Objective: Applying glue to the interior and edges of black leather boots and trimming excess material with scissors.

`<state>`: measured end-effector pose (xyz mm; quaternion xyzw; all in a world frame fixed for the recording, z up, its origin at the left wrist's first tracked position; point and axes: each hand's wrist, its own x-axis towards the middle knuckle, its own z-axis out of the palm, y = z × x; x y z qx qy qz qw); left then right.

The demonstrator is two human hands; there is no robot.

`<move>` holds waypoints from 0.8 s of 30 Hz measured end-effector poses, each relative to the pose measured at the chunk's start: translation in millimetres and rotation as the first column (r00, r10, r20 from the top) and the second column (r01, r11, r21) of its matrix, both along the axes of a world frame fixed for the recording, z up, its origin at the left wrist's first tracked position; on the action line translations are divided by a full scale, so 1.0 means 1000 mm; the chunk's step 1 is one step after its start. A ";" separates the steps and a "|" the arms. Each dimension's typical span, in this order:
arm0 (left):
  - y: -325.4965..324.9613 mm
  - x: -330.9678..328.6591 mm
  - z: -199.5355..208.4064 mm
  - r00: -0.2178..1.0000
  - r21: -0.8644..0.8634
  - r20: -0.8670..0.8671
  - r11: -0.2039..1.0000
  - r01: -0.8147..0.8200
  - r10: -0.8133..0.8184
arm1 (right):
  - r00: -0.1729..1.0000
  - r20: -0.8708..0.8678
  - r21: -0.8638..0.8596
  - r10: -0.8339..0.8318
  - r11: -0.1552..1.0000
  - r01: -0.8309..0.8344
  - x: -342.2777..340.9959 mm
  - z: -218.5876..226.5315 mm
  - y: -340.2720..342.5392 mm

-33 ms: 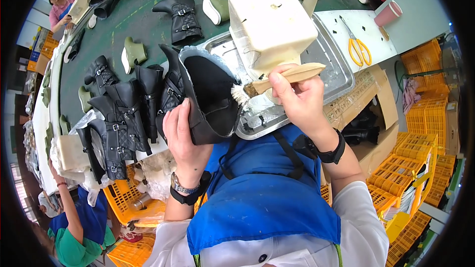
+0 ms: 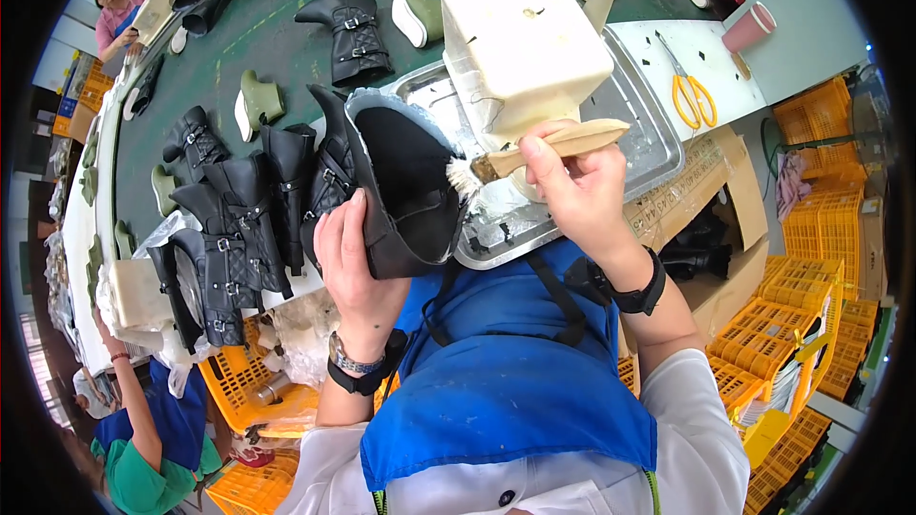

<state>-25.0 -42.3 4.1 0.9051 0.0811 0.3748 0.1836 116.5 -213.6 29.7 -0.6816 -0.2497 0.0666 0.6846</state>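
My left hand (image 2: 351, 246) is closed on the side of a black boot (image 2: 405, 172), whose wide opening faces up toward me. A pale, rough strip runs along part of the boot's rim. In my right hand (image 2: 582, 176) is a brush (image 2: 549, 148) with a wooden handle, gripped between thumb and fingers. Its white bristles are close to the right edge of the boot opening; whether they touch it I cannot tell. Behind the brush, a cream-coloured block-shaped container (image 2: 525, 38) stands in a metal tray (image 2: 668, 138).
Black buckled boots (image 2: 229, 219) crowd the left of the green table (image 2: 219, 38), with green boots (image 2: 258, 100) among them. Orange-handled scissors (image 2: 694, 100) and a pink cup (image 2: 749, 29) lie right. Orange crates (image 2: 763, 343) and a cardboard box (image 2: 749, 191) flank me. Co-workers are at left.
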 end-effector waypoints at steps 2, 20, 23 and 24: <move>0.002 -0.001 0.000 1.000 0.006 0.014 1.000 0.016 -0.016 | 0.998 0.064 -0.037 -0.008 0.999 0.010 0.005 0.001 0.001; 0.010 -0.002 -0.001 0.999 0.057 -0.028 0.998 -0.021 0.023 | 0.860 0.508 -0.045 0.045 0.999 -0.026 0.007 0.008 0.011; 0.010 -0.003 -0.002 0.999 0.089 -0.017 0.995 -0.044 0.046 | 0.916 0.397 -0.073 0.059 0.997 -0.032 0.007 0.013 0.011; 0.010 -0.002 -0.002 0.999 0.088 -0.017 0.995 -0.044 0.046 | 0.924 0.381 -0.013 0.031 1.000 -0.028 0.005 0.015 0.011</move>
